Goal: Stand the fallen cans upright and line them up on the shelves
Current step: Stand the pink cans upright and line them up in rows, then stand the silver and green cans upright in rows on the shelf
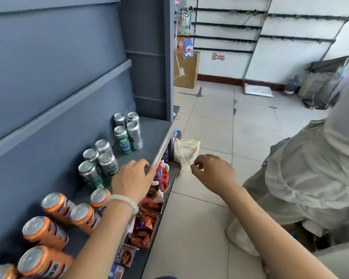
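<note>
On the grey shelf (149, 135) several green and silver cans (127, 131) stand upright at the far end, with another upright group (98, 162) closer in. Several orange cans (56, 206) stand upright in rows at the near left. My left hand (132, 178), with a white bead bracelet on the wrist, hovers over the shelf's front edge, fingers curled and holding nothing. My right hand (214, 172) hangs over the floor to the right of the shelf, fingers loosely curled, empty.
A lower shelf holds red snack packets (147, 218) and a red-and-white item (162, 178). A plastic bag (186, 152) hangs at the shelf end. Tiled floor (220, 121) lies to the right, with a person in light clothing (310, 178) close by.
</note>
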